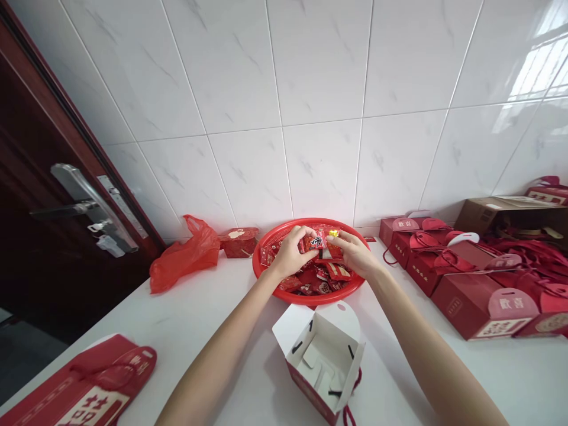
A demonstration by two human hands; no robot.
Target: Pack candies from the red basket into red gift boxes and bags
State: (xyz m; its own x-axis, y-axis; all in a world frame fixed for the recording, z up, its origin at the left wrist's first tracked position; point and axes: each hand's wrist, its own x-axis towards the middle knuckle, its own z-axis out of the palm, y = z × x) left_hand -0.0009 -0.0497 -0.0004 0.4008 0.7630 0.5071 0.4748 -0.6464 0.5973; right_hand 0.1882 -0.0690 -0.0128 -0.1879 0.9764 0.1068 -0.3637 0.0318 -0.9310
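Note:
My left hand (290,254) is over the red plastic basket (261,263), its thumb and fingers closed on a red candy packet (314,241) with black and white lettering. Beside it, my right hand (355,253) pinches a small gold-and-red wrapped candy (332,235). Red wrapped sweets (322,285) lie loosely in the basket beneath both hands. In front of the basket, between my forearms, stands an open gift box (310,387), red outside and white inside, its flaps raised and a dark red cord at its right side. Only its white inner folds and dark cord ends show inside.
Several assembled red gift boxes (470,296) stand in rows at the right, by a brown cardboard box (483,222). A flattened red box (100,384) lies front left. Behind it are a red plastic bag (186,260) and a small red box (239,242) near the tiled wall.

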